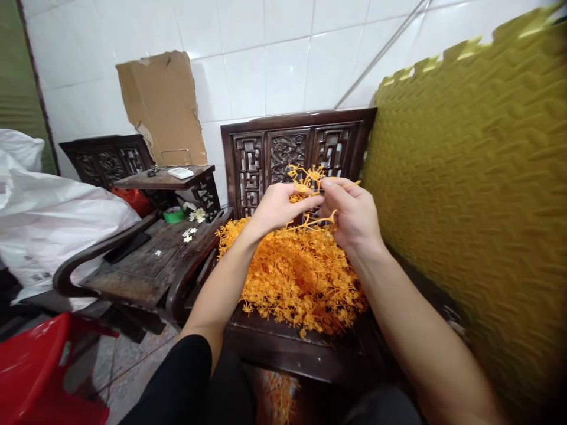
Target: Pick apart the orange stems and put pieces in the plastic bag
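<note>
A big heap of orange plastic flower sprigs covers the seat of a dark carved wooden chair. Above the heap, my right hand is closed on an orange branched sprig, whose stem end sticks out past the fingers to the right. My left hand meets it from the left, thumb and fingers pinched at the sprig's flowery part. Another branching orange stem hangs just below the hands, near the right palm. The fingertips partly cover the pieces between them.
To the right stands a yellow foam mat. On the left, a second wooden chair carries green tape and pale flower pieces. White bags, a red stool and a cardboard sheet are also there.
</note>
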A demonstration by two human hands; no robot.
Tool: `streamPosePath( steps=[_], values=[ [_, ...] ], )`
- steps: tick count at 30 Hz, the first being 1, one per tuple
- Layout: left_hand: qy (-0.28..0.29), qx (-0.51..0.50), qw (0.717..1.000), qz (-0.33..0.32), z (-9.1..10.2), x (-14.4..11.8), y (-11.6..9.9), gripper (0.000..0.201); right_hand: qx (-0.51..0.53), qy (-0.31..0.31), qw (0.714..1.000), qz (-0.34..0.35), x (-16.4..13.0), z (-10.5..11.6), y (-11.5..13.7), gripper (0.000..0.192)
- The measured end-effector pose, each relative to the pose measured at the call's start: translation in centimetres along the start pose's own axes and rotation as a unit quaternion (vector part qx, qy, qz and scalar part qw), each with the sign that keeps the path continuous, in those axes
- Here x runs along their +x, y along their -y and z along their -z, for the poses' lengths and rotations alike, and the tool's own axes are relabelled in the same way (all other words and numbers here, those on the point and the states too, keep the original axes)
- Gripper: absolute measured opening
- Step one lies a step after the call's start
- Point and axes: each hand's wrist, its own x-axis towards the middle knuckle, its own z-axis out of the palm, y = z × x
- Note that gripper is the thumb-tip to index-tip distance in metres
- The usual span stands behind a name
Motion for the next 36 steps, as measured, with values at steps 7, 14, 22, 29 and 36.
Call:
streamPosePath(
  steps=[7, 14, 22, 29, 36],
  values=[
    [-0.032, 0.078, 0.994, -0.069, -0.1, -0.2, 0.0, 0.033, -0.034, 0.021, 0.999, -0.001, -0.7, -0.6, -0.2, 0.036],
    [0.090, 0.071, 0.992, -0.060, -0.6, -1.6, -3.2, 0.031, 0.036, -0.115, 0.991, 0.060, 2.2, 1.3, -1.5, 0.035],
    [-0.042, -0.095, 0.991, 0.083, 1.6, -0.4, -0.5, 0.024, -0.040, -0.045, 0.994, 0.094, 2.8, 4.0, 0.2, 0.030],
    [-0.094, -0.188, 0.974, 0.087, 4.3, 0.2, 2.1, 0.021, -0.025, 0.004, 0.992, 0.125, 0.8, 1.8, 1.2, 0.033],
    [0.023, -0.187, 0.980, 0.066, 3.4, -0.8, 0.7, 0.064, 0.003, 0.068, 0.987, 0.143, 0.3, 1.7, 0.6, 0.030]
  ],
)
